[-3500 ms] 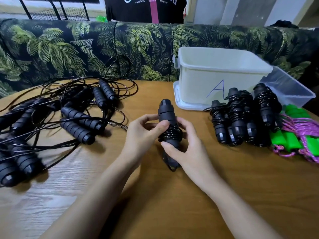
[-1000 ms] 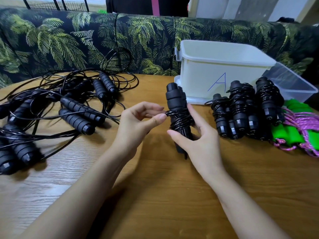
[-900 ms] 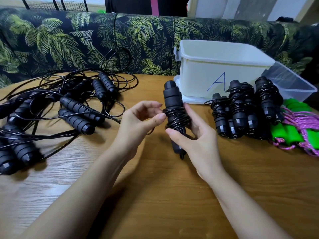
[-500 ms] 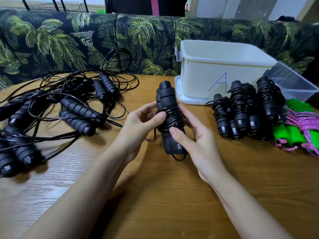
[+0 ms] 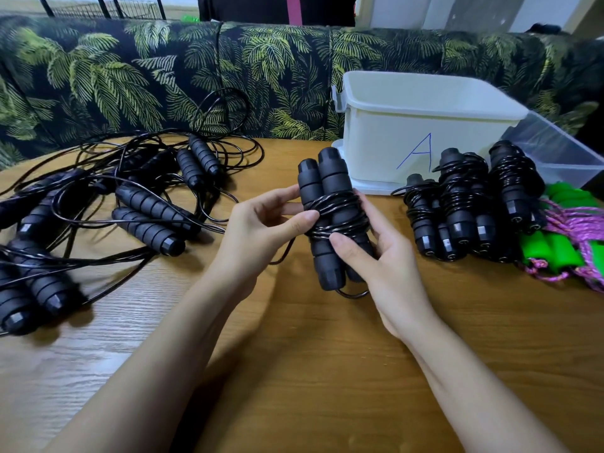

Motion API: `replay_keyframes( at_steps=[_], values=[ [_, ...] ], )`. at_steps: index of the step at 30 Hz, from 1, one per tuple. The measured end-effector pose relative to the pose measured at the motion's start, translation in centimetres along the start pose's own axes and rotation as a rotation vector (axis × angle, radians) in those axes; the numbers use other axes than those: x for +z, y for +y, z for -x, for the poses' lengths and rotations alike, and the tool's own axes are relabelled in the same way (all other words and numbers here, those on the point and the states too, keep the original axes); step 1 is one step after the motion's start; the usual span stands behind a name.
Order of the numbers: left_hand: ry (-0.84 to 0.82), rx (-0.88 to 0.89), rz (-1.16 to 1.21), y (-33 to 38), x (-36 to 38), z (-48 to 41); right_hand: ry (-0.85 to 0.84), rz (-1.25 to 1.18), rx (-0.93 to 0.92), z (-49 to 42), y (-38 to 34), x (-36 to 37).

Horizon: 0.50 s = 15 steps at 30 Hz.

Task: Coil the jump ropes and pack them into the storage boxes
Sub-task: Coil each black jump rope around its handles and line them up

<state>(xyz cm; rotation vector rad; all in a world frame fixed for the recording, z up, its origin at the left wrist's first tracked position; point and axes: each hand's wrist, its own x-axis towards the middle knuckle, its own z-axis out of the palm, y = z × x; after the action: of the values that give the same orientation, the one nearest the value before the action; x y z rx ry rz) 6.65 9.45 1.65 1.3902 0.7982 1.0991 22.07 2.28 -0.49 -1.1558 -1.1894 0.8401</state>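
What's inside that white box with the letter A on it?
Only bare inner walls of the white box show near its rim; nothing pokes above it. The front wall hides the bottom, so whether it holds anything cannot be told.

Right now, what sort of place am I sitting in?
Probably a lounge or home seating corner turned into a packing spot: a palm-print sofa runs behind a wooden table, which carries tangled ropes and a white box marked A.
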Motion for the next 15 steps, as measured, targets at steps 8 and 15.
replay_keyframes(
  at_steps=[8,15],
  values=[
    [0.015,0.012,0.037,0.1,0.2,0.1,0.028,-0.063,0.006,0.0,-0.3,0.0],
    [0.111,0.036,-0.056,-0.9,0.7,0.3,0.183,0.621,-0.273,0.2,1.1,0.4]
  ],
)
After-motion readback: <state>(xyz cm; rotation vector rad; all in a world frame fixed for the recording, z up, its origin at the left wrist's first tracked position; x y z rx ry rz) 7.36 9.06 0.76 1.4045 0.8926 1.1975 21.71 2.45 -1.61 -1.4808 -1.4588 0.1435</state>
